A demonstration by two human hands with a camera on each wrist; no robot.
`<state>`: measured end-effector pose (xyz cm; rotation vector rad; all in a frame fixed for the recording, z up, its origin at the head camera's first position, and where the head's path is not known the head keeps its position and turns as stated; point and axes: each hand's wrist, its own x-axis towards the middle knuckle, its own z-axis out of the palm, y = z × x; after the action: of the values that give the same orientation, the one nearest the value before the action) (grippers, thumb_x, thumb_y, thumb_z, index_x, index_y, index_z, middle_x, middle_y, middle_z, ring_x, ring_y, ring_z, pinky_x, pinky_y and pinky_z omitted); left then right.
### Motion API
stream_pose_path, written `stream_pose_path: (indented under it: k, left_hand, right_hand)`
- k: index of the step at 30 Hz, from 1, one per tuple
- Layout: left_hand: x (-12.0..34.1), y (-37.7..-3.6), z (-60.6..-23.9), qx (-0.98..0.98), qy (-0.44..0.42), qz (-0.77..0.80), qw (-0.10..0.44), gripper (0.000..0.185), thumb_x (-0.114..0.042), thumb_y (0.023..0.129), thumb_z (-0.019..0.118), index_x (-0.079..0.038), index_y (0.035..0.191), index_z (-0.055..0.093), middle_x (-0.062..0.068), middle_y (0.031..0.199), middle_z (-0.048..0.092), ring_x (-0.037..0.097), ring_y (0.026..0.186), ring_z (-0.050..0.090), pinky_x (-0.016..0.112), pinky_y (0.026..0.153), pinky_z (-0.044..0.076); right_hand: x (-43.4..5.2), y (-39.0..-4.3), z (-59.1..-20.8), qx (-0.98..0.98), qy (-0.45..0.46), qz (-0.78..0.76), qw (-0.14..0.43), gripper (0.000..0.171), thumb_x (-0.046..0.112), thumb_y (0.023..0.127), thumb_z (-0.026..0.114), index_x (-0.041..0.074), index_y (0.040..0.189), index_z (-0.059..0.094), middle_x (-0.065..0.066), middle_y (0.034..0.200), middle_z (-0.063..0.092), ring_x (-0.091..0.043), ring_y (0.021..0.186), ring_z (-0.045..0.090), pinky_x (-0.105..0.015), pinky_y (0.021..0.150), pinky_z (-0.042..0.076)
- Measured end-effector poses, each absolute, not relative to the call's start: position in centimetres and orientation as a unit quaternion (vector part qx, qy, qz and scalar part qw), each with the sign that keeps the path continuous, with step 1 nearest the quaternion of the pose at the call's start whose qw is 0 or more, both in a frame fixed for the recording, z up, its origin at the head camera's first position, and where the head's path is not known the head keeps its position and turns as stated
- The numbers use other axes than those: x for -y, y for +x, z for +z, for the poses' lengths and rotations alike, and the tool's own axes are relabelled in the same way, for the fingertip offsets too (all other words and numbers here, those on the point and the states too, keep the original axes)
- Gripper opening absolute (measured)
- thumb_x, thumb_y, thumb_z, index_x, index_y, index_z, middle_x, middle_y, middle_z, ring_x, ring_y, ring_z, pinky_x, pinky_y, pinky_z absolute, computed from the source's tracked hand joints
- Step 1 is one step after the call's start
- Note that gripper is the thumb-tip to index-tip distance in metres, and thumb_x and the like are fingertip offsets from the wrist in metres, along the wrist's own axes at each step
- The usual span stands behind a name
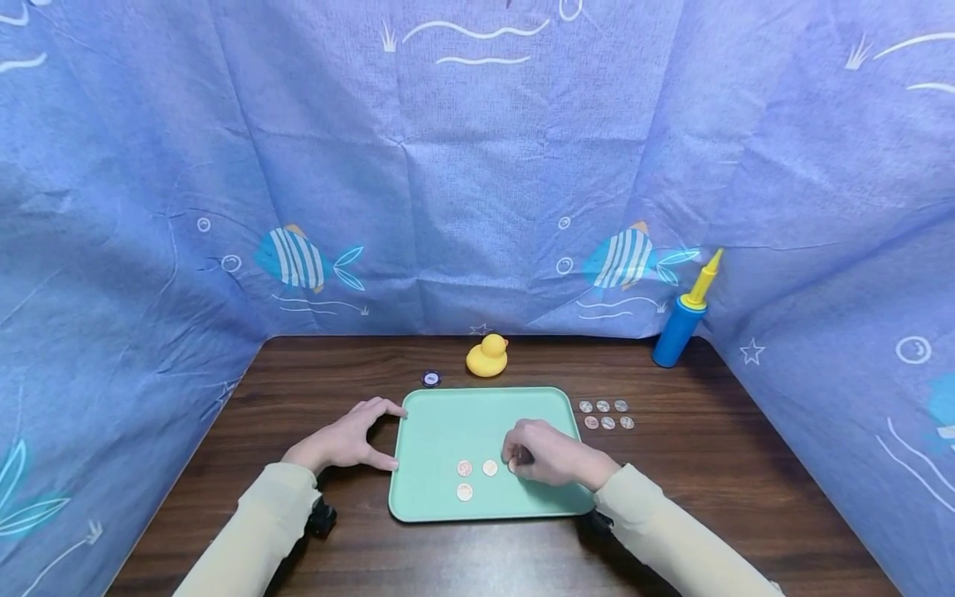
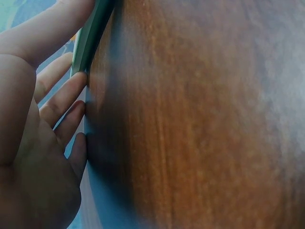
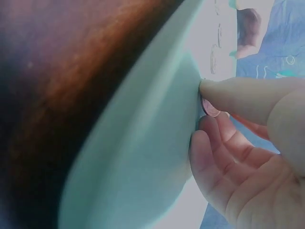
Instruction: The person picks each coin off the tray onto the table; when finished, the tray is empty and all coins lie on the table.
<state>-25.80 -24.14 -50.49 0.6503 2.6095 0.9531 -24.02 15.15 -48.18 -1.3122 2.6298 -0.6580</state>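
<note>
A mint-green tray (image 1: 440,427) lies on the dark wood table. My left hand (image 1: 351,438) is at its left edge, thumb and fingers spread apart, with fingertips touching the rim. In the left wrist view, the fingers (image 2: 64,102) reach out fairly straight beside the tray's side. Over the right half of the tray, my right hand (image 1: 548,454) pinches a copper-coloured coin (image 3: 211,109) between thumb and fingers, low at the tray surface. Left of that hand, three coins lie flat on the tray: one coin (image 1: 464,468) beside another coin (image 1: 490,468), and a third coin (image 1: 465,492) below.
Several coins (image 1: 608,423) lie in two rows on the table right of the tray. Behind the tray are a yellow rubber duck (image 1: 487,358) and a dark round chip (image 1: 430,379). A blue and yellow hand pump (image 1: 679,332) stands at the back right. Blue fish-print cloth (image 1: 477,182) surrounds the table.
</note>
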Motion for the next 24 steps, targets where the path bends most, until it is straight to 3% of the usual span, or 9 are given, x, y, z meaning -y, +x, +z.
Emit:
stream_pose_path:
  k: [11,24]
  left_hand:
    - [24.2,-25.8,-50.5,-0.906,0.227,0.328,0.144,0.08,-0.051,0.08,0.09,-0.022,0.145,0.055,0.007,0.155,0.047,0.036,0.148,0.035,0.064,0.117,0.033]
    - [24.1,-25.7,-50.4,-0.908,0.226,0.323,0.145,0.081,-0.054,0.079,0.09,-0.023,0.146,0.055,0.007,0.154,0.047,0.036,0.148,0.036,0.063,0.116,0.034]
  right_hand:
    - [-16.9,-24.2,-47.8,-0.864,-0.395,-0.293,0.106,0.017,0.001,0.092,0.078,0.014,0.086,0.069,0.009,0.08,0.066,0.0,0.076,0.058,-0.024,0.074,0.052]
    - [-21.7,-25.3,-46.5,-0.877,-0.335,-0.338,0.069,0.007,0.01,0.094,0.08,0.016,0.095,0.075,0.011,0.084,0.07,-0.004,0.079,0.065,-0.027,0.074,0.056]
